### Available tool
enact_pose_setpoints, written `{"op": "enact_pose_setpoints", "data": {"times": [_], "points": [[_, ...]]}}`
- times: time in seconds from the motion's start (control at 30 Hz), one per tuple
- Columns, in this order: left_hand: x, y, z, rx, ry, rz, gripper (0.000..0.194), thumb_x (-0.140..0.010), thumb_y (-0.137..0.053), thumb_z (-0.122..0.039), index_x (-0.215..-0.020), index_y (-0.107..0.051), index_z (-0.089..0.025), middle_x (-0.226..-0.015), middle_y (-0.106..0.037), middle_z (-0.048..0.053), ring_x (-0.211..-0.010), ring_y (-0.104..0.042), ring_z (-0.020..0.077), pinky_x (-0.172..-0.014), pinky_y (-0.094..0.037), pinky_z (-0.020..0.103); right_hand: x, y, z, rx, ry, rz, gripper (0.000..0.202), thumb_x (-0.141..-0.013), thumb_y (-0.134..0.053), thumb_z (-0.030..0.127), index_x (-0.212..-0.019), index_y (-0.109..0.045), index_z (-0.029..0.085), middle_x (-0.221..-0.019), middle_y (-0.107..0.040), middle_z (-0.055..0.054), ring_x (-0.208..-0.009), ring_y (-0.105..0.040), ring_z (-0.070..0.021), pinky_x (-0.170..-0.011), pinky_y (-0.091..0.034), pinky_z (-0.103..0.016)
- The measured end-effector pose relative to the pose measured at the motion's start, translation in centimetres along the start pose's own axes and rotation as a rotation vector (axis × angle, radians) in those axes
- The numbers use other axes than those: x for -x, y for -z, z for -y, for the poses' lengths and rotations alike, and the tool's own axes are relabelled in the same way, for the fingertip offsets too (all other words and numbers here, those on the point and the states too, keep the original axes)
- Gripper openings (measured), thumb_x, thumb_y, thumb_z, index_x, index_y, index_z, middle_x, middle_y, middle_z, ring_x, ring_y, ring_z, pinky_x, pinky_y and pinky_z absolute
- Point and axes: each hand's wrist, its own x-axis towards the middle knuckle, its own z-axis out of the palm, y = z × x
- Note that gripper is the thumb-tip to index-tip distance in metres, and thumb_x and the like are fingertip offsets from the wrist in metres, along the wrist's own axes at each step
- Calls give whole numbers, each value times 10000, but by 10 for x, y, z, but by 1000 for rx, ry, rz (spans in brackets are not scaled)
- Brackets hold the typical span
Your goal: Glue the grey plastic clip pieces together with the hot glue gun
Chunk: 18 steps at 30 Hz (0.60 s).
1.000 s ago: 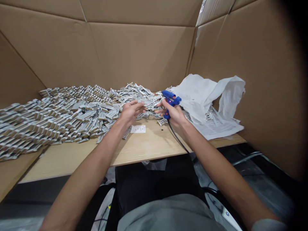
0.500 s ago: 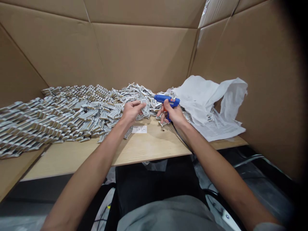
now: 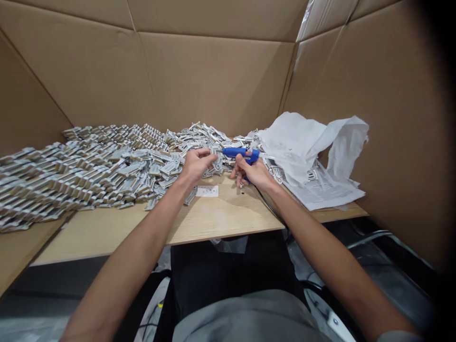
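Observation:
My right hand is wrapped round a blue hot glue gun, its nozzle pointing left and its dark cord running down past my wrist. Between the thumb and fingers of my left hand is a small grey-white flat piece, partly hidden by the fingers. The nozzle is close to this piece; whether they touch I cannot tell. Behind both hands lies a loose heap of similar grey-white pieces. A small white printed strip rests on the wooden board below my left hand.
Rows of stacked pieces cover the left side of the board. On the right, crumpled white sheets lie over some pieces. Cardboard walls enclose the back and sides. The board's front edge is above my lap.
The glue gun has moved left and slightly down in my right hand, bringing its nozzle nearer the piece in my left hand. The left hand has barely moved.

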Motion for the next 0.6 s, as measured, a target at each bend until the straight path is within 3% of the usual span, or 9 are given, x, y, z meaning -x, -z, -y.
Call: {"op": "enact_pose_setpoints", "data": {"times": [0.6], "points": [[1, -3, -1, 22, 15, -34, 190, -675, -744, -195, -567, -588, -190, -528, -481, -43, -510, -449, 106, -524, -325, 272, -1, -2, -1, 10, 10, -22, 635, -776, -661, 854, -754, -593, 223, -685, -734, -59, -436, -653, -159, -320, -331, -249]]}}
